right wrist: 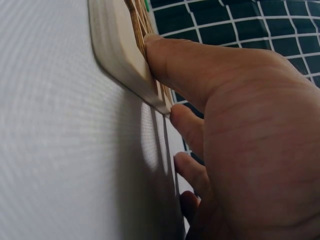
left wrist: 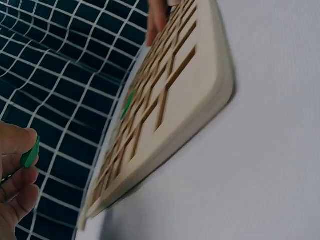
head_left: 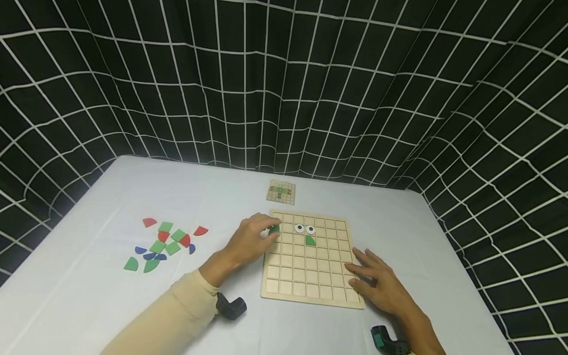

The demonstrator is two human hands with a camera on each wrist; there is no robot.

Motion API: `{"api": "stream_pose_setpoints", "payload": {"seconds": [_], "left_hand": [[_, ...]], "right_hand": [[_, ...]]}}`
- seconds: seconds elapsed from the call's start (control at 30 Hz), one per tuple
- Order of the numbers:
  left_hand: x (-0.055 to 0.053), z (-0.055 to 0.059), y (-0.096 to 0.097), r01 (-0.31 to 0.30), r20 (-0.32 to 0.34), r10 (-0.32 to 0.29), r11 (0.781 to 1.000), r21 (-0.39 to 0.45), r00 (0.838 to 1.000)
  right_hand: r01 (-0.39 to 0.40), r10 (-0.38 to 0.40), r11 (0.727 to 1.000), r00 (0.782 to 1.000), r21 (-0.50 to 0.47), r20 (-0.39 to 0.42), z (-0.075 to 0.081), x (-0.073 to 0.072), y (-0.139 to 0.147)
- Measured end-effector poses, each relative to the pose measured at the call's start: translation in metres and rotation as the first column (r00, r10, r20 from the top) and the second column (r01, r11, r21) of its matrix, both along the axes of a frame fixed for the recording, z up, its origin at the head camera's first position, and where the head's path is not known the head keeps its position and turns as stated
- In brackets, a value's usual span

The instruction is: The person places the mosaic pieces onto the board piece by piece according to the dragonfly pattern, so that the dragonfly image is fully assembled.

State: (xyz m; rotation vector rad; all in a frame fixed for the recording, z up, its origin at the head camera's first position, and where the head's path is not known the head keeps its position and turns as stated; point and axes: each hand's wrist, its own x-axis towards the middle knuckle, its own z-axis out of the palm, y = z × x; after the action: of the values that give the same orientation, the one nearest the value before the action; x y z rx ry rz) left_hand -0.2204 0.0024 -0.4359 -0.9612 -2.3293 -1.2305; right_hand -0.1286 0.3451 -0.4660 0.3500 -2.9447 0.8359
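My left hand (head_left: 250,240) pinches a green piece (head_left: 274,229) between thumb and fingers, above the left edge of a wooden grid board (head_left: 293,261). In the left wrist view that green piece (left wrist: 31,152) shows edge-on, so its full outline is hidden. My right hand (head_left: 377,281) rests at the board's right edge with its fingers spread; in the right wrist view the thumb (right wrist: 180,62) touches the rim. On the board two round eye pieces (head_left: 304,229) lie side by side. Just below the right one sits a green quarter-circle piece (head_left: 310,240).
Left of the board, loose pieces are scattered on the white table (head_left: 111,212): green squares (head_left: 157,247), red quarter circles (head_left: 201,230), blue half circles (head_left: 192,249) and green quarter circles (head_left: 131,264). A small pattern card (head_left: 281,192) lies behind the board. A dark grid curtain (head_left: 248,98) surrounds the table.
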Motion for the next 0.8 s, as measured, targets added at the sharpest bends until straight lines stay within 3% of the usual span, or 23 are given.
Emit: {"api": "stream_pose_setpoints", "payload": {"seconds": [0.43,0.63,0.8], "left_hand": [[-0.004,-0.012,0.041,0.063,0.167,-0.055,0.997,-0.045,0.984],[-0.007,-0.017,0.053,0.084,0.158,-0.065,0.989,-0.119,0.985],[-0.008,-0.023,0.059,0.067,0.172,-0.041,0.987,-0.145,0.984]], "right_hand": [[-0.004,0.004,1.0,1.0,-0.012,0.0,0.003,0.0,0.0],[-0.001,0.001,1.0,1.0,-0.011,0.001,0.002,0.0,0.0],[-0.003,0.003,1.0,1.0,-0.011,0.004,0.002,0.0,0.001]]}}
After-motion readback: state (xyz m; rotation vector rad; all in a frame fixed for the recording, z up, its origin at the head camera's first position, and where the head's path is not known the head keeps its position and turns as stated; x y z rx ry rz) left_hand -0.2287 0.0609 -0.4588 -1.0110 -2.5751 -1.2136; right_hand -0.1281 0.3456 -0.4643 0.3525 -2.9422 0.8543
